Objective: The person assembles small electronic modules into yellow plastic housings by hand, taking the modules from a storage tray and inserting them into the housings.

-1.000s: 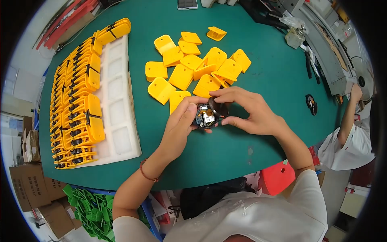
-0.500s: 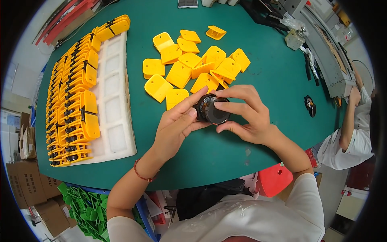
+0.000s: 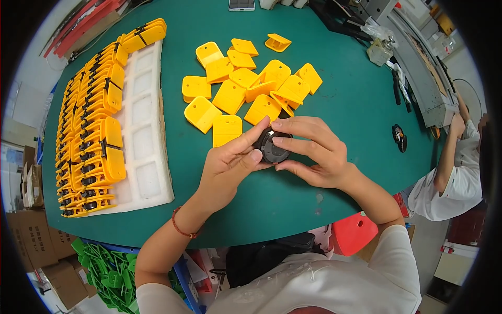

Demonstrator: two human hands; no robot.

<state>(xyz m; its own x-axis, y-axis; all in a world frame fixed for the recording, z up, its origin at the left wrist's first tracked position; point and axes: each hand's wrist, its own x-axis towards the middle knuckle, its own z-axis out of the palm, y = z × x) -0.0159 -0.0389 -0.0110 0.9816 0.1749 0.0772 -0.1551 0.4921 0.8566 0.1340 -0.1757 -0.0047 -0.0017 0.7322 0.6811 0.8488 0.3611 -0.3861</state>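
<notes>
A round black part (image 3: 274, 150), like a short drum with a flat grey-black face, is held between both hands above the front middle of the table. Its exact kind I cannot make out. My left hand (image 3: 230, 162) grips its left side, thumb in front and fingers behind. The fingertips and thumb of my right hand (image 3: 319, 152) close on its right side and rim. Just beyond my hands lie several loose yellow folded plastic clips (image 3: 230, 97), each with a small hole; my left fingertips come near the closest ones.
At the left, yellow clips with black fittings (image 3: 91, 152) stand in rows on a white foam tray (image 3: 151, 180). A small black part (image 3: 399, 138) and pliers (image 3: 400, 86) lie at the right. A co-worker's arm (image 3: 448, 154) is beside a grey machine (image 3: 426, 78). Green parts (image 3: 107, 269) fill a bin below.
The round black part has turned in my hands, so its flat face now points more toward me and less of its side shows. My fingers have shifted slightly around it.
</notes>
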